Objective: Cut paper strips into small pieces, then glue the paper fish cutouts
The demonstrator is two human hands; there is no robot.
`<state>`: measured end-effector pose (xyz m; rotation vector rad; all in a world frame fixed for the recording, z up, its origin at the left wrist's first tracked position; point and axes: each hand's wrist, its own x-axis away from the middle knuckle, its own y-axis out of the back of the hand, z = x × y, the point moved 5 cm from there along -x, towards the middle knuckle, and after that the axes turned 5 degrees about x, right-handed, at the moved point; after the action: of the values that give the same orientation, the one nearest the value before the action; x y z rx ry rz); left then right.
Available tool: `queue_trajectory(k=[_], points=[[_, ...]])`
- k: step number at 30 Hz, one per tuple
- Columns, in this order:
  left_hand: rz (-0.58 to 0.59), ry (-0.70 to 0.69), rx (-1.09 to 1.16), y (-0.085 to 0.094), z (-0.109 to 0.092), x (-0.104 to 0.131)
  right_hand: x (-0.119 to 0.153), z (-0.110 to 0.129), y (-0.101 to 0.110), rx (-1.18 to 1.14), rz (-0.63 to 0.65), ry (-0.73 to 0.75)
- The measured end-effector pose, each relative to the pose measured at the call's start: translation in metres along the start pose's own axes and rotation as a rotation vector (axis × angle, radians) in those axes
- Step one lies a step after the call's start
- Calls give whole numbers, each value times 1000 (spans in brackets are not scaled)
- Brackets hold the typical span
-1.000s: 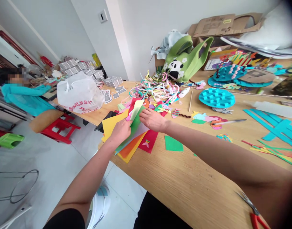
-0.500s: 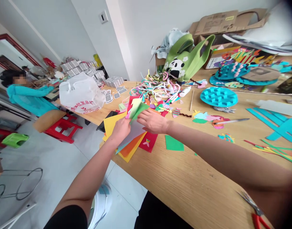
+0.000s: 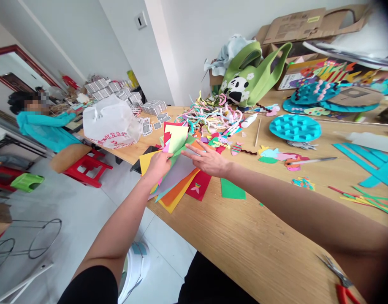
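My left hand (image 3: pixel 160 164) grips the edges of several coloured craft sheets, among them a pale yellow sheet (image 3: pixel 177 137) with a cut edge. More sheets fan out below: a lavender sheet (image 3: pixel 177 177), an orange sheet (image 3: pixel 181 188) and a yellow sheet (image 3: pixel 146 162). Over the right side of the stack, my right hand (image 3: pixel 209 159) has its fingers spread, the tips by a green sheet (image 3: pixel 183 147). A red sheet (image 3: pixel 200 185) bearing a small fish-like cutout lies under the right wrist. Beside it is a green square (image 3: pixel 232 189).
Red-handled scissors (image 3: pixel 339 278) lie at the near right edge. Tangled pipe cleaners (image 3: pixel 212 112), a panda bag (image 3: pixel 244 80) and a blue disc (image 3: pixel 295 128) stand farther back. A white plastic bag (image 3: pixel 109 122) is left. A person in turquoise (image 3: pixel 38 126) sits beyond.
The right fingers have spread apart and lifted off the green sheet. The pale yellow sheet now lies more open, showing its face. The view has shifted slightly.
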<state>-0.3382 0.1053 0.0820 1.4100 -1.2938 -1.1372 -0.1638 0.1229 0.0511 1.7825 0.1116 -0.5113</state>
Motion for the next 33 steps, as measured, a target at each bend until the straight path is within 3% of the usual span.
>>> queue_trajectory(k=[5, 12, 15, 19, 20, 25, 33], points=[[15, 3, 14, -1, -2, -1, -3, -5, 4, 103, -96, -32], [36, -16, -5, -1, -6, 1, 13, -1, 0, 79, -129, -121], [34, -11, -21, -4, -5, 2, 17, -5, 0, -178, -182, -398], [17, -12, -59, -11, -13, 10, 21, -17, -28, -1084, -157, -1191], [19, -14, -70, -13, -17, 13, 17, -16, -35, -1231, -131, -1293], [15, -83, -54, -23, -36, 30, 6, -17, -58, -1482, -134, -1489], [-8, -80, -160, -20, -38, 35, 24, 0, -73, -1530, -329, -1669]])
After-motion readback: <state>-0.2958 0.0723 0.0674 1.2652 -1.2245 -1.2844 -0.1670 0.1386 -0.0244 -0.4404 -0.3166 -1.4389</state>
